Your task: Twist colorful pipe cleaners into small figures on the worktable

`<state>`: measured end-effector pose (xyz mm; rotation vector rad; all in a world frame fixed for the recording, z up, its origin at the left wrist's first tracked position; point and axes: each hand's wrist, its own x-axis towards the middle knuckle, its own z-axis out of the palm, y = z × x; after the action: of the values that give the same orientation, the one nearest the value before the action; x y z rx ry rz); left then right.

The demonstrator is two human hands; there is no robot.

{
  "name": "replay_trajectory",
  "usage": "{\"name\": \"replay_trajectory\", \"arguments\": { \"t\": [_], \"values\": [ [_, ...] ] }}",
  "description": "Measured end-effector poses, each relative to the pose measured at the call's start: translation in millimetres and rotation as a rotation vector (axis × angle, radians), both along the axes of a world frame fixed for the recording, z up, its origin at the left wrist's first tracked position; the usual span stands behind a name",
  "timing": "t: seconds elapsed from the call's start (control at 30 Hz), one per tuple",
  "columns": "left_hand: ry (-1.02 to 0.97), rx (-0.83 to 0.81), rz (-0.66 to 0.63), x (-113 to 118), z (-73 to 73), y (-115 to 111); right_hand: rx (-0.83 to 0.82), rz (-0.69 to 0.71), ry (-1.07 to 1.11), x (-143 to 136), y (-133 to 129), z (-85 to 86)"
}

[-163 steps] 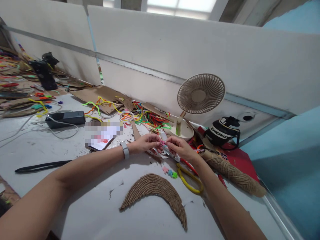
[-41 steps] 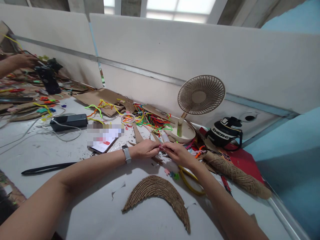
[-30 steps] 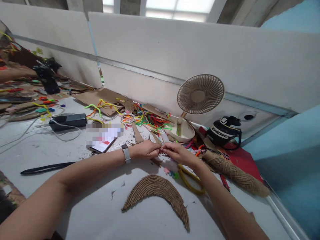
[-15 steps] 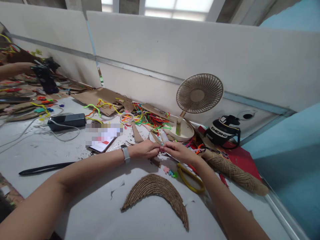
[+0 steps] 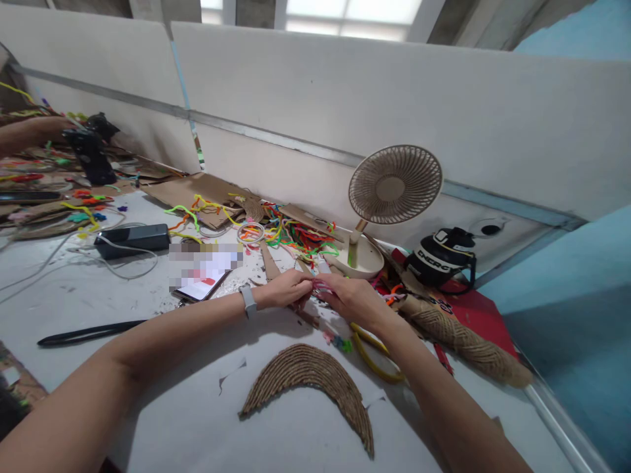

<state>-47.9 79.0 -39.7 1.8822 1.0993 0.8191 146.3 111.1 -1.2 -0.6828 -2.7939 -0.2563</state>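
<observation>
My left hand point(image 5: 292, 287) and my right hand point(image 5: 348, 297) meet above the table, fingers bent and pinched together. A bit of pink shows between the fingertips, too small to name. Just below the hands are small flower-shaped pieces point(image 5: 340, 341) in pink, blue and green, slightly blurred; I cannot tell whether a thread joins them to my fingers. Scissors with yellow handles point(image 5: 378, 358) lie beside my right forearm, their blades partly hidden under my right hand. Closer to me rests a brown crescent point(image 5: 308, 366) covered in rows of twine.
A phone point(image 5: 210, 279) and black power bank point(image 5: 132, 240) lie left. Behind are colourful pipe cleaners point(image 5: 315, 236), cardboard point(image 5: 197, 197) and a small fan point(image 5: 392, 187). Right stand a twine roll point(image 5: 463, 338) and black jug point(image 5: 438, 256). Another person's arm point(image 5: 34, 131) shows far left.
My right hand has turned and shifted slightly left and up, its back now more visible. The small flower pieces have blurred and moved a little. The other person's arm has moved slightly.
</observation>
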Motion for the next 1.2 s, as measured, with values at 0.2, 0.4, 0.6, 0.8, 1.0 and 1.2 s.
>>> {"name": "replay_trajectory", "arguments": {
  "t": [0.2,0.4,0.6,0.8,1.0,1.2],
  "values": [
    [-0.096,-0.17,-0.017,-0.7,3.6,2.3,0.327,0.155,-0.062,-2.0,-0.4,5.4],
    [-0.078,-0.168,-0.04,-0.2,5.8,1.5,0.392,0.214,-0.05,-3.1,-1.7,5.3],
    [-0.148,-0.216,-0.027,1.3,3.6,2.5,0.441,0.158,-0.084,-7.0,-3.2,-0.4],
    [-0.149,-0.25,-0.018,0.3,6.8,1.9,0.437,0.137,-0.012,-9.3,-4.0,-5.0],
    [-0.151,-0.227,-0.032,0.5,4.9,4.4,0.451,0.125,-0.026,-10.5,-4.2,-7.1],
    [-0.04,-0.074,0.039,6.6,4.7,0.9,0.44,0.018,0.004,-14.3,-5.4,-20.6]
  ]
}}
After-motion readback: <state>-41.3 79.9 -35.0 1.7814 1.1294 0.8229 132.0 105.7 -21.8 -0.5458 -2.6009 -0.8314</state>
